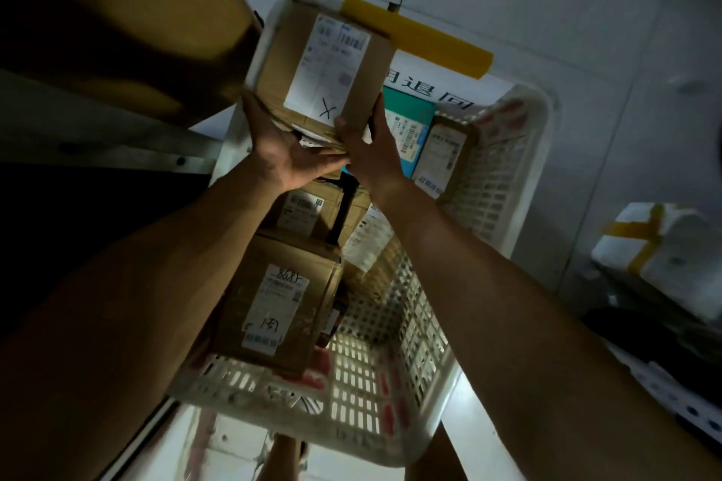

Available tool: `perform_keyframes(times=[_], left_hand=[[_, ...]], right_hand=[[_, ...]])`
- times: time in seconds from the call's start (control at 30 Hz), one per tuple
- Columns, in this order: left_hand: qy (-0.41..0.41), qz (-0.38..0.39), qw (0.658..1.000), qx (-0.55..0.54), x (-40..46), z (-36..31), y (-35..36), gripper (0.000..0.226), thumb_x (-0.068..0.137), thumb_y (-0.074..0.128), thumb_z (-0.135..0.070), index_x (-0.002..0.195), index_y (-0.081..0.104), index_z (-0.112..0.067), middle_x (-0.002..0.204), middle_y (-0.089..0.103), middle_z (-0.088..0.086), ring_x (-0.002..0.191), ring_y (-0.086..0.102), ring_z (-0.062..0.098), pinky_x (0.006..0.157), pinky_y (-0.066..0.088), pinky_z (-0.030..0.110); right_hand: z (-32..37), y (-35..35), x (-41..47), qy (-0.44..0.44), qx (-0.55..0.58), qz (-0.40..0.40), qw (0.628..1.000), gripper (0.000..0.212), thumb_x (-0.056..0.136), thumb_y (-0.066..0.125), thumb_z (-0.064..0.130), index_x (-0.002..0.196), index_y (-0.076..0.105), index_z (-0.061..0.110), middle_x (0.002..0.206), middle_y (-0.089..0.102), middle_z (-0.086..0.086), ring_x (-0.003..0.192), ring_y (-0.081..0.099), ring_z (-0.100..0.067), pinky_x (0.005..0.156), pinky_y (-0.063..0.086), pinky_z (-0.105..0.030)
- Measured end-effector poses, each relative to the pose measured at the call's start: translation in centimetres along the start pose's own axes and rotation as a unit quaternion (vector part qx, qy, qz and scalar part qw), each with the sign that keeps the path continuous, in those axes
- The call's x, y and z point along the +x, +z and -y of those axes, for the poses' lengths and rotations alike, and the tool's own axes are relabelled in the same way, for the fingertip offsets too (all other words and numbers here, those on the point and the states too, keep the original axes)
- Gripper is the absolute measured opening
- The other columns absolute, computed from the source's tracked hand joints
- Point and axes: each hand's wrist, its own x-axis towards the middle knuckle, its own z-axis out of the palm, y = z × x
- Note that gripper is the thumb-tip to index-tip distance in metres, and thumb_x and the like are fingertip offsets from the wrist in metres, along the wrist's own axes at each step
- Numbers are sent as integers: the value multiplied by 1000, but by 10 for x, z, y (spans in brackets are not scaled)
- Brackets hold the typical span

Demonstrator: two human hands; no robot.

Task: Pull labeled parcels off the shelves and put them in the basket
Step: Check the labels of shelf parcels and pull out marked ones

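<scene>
Both forearms are extended over the white basket (504,183), where a labeled parcel (320,62) is clasped between the left hand (289,152) and right hand (371,152). Fingers are curled round its near corners; the box lies just beyond the fingertips, above the basket's far end, long axis running away from the wrists.

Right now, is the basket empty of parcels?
No: the basket already holds several labeled parcels.
</scene>
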Motion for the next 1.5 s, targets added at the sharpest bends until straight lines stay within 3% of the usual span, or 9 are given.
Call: perform_keyframes(times=[0.07, 0.2, 0.33, 0.5, 0.73, 0.9, 1.03, 1.27, 1.5], left_hand=[[14, -16, 1000, 7, -4, 2, 0, 105, 78, 24, -93, 136, 54, -11, 129, 59, 26, 131, 49, 41, 115, 32, 61], [18, -93, 995, 7, -17, 3, 9, 88, 84, 46, -80, 135, 55, -8, 129, 57, 32, 113, 63, 51, 96, 49, 67], [8, -149, 988, 38, -30, 1, 13, 64, 90, 58, -63, 129, 50, -14, 134, 50, 32, 116, 58, 53, 99, 49, 65], [18, -203, 972, 117, -55, 9, 21, 42, 96, 55, -48, 120, 56, -13, 126, 57, 21, 116, 61, 39, 95, 55, 50], [1, -291, 871, 397, -106, 36, 9, 34, 105, 45, -38, 123, 60, -14, 116, 70, 5, 103, 68, 19, 79, 54, 30], [10, -263, 875, 405, -170, 50, 2, 34, 102, 52, -37, 121, 63, -11, 113, 73, 5, 104, 70, 20, 77, 54, 29], [31, -250, 881, 400, -228, 62, 5, 34, 102, 53, -37, 123, 62, -12, 114, 71, 5, 103, 68, 19, 77, 51, 28], [70, -308, 890, 328, -322, 90, -18, 26, 103, 49, -32, 116, 63, -14, 110, 71, 6, 86, 68, 15, 75, 51, 27], [122, -358, 905, 197, -423, 147, -47, 22, 103, 53, -30, 90, 62, -16, 85, 68, 3, 74, 63, 16, 67, 48, 28]], right_hand=[[1, 1, -2, -1, -2, -4, 1000, 84, 99, 63, 33, 162, 8, 32, 162, 35, 2, 142, 42, -18, 113, 38, -33], [1, 3, -8, 23, 17, -42, 999, 83, 93, 68, 43, 160, 19, 34, 159, 40, -2, 141, 45, -23, 114, 42, -44], [0, 4, -19, 62, 40, -90, 993, 100, 68, 70, 68, 155, 32, 37, 150, 51, -5, 133, 54, -25, 106, 50, -48], [-7, -5, -43, 87, 30, -102, 991, 59, 97, 64, 37, 151, 44, 23, 95, 57, 15, 97, 64, -15, 100, 53, -44], [-19, -4, -103, 131, -24, -60, 989, 34, 94, 67, 30, 126, 63, 19, 96, 71, -4, 93, 70, -26, 87, 58, -43], [-19, -9, -161, 152, -49, -11, 987, 32, 97, 65, 15, 128, 57, 9, 94, 62, -15, 68, 57, -18, 56, 44, -23], [-20, -12, -212, 143, -96, -1, 985, 28, 95, 69, 17, 121, 60, 12, 111, 65, -18, 83, 61, -23, 63, 49, -26], [-19, 12, -290, 141, -82, 55, 985, 19, 95, 66, 4, 112, 59, 10, 74, 61, -11, 51, 55, -10, 51, 44, -23], [-27, 37, -364, 79, -244, 148, 955, 14, 95, 70, 21, 109, 67, 19, 105, 71, -7, 89, 71, -20, 82, 60, -31]])
